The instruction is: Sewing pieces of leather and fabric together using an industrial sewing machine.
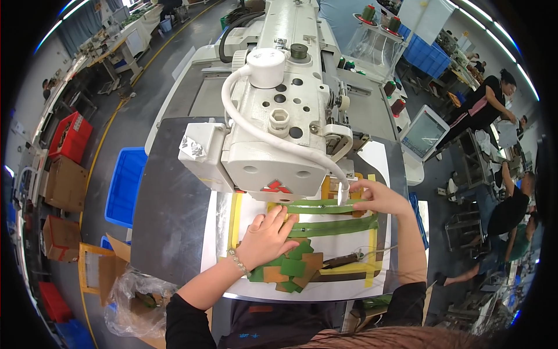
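My left hand [264,237] lies with its fingers spread at the left ends of two green strips that look like zipper tapes. The upper green strip [319,207] runs across the white sheet under the sewing machine head [276,157]. Below it lies the second green strip [331,227]. My right hand [381,198] is at the upper strip's right end, thumb on it and forefinger raised apart, close to the machine's white hose. Under my left wrist sits a pile of green and tan square patches [290,266]. A dark slender tool [342,260] lies right of the pile.
The white sheet [218,262] bears yellow tape strips and rests on a dark metal table [168,203]. A screen [425,132] stands at the right, thread spools [398,107] behind it. A blue bin [125,185] and clear plastic bag [139,305] are left. Other people work at right.
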A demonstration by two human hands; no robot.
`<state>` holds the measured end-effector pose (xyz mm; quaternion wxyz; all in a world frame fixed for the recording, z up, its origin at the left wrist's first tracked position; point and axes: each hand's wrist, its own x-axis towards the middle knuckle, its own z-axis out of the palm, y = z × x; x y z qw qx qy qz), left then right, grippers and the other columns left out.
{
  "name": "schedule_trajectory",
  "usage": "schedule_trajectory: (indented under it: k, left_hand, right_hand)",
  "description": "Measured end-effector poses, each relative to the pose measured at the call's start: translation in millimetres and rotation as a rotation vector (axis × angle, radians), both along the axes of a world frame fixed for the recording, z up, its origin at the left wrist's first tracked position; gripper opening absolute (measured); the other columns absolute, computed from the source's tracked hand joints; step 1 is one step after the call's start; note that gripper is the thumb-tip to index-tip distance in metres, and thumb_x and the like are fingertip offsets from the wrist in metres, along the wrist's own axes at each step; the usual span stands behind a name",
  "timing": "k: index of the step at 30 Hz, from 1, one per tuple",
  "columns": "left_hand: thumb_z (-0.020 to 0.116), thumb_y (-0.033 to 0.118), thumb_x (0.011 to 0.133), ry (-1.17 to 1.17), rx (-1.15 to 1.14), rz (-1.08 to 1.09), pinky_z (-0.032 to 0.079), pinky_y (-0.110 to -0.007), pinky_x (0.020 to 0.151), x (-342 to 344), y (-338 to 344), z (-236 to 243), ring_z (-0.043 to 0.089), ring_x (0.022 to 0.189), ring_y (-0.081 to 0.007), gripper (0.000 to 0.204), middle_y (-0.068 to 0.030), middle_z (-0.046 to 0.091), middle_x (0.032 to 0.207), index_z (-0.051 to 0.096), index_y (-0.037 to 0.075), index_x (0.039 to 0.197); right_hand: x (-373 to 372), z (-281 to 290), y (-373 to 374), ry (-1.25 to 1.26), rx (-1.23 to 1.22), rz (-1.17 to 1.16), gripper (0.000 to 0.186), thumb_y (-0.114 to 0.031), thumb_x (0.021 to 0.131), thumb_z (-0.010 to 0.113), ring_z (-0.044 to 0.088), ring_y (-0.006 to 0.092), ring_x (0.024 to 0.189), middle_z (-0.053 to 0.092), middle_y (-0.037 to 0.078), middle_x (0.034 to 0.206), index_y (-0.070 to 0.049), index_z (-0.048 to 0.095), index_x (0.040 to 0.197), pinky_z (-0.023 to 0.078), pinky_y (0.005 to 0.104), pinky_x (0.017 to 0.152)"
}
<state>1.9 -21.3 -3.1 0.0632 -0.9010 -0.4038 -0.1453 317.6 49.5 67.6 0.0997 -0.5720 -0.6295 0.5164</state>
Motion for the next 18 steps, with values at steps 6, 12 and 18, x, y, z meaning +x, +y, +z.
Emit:
schedule_trajectory:
  k: [6, 12, 18]
  left_hand:
    - [0.058, 0.057, 0.08, 0.011, -0.002, -0.002, 0.028, -0.035, 0.09, 0.5, -0.2, 1.7, 0.045, 0.119, -0.019, 0.062, -0.0081, 0.056, 0.125, 0.055, 0.015, 0.125]
    - [0.059, 0.054, 0.08, -0.032, -0.034, -0.003, 0.027, -0.035, 0.089, -0.2, -0.3, 4.8, 0.045, 0.119, -0.0178, 0.057, -0.0059, 0.057, 0.124, 0.058, 0.016, 0.122]
    - [0.07, 0.04, 0.075, -0.128, 0.106, -0.136, 0.027, -0.033, 0.085, -15.0, 5.7, 8.2, 0.05, 0.109, -0.0154, 0.042, 0.0042, 0.061, 0.114, 0.066, 0.018, 0.11]
  right_hand:
    - [62.2, 3.2, -6.8, 0.002, 0.066, -0.012, 0.039, -0.019, 0.076, 0.074, 0.049, 0.0058, 0.061, 0.054, -0.003, 0.066, -0.008, 0.061, 0.112, 0.035, 0.0234, 0.058]
    - [-6.3, -11.9, -29.4, -0.485, 0.921, 0.109, 0.038, -0.016, 0.074, 0.072, 0.054, 0.0257, 0.098, 0.059, 0.006, 0.101, -0.016, 0.064, 0.112, 0.038, 0.0395, 0.087]
    - [-52.6, -54.3, -26.8, -0.247, 0.967, 0.453, 0.043, -0.012, 0.076, 0.07, 0.051, 0.0311, 0.105, 0.055, 0.009, 0.117, -0.026, 0.064, 0.116, 0.039, 0.0418, 0.087]
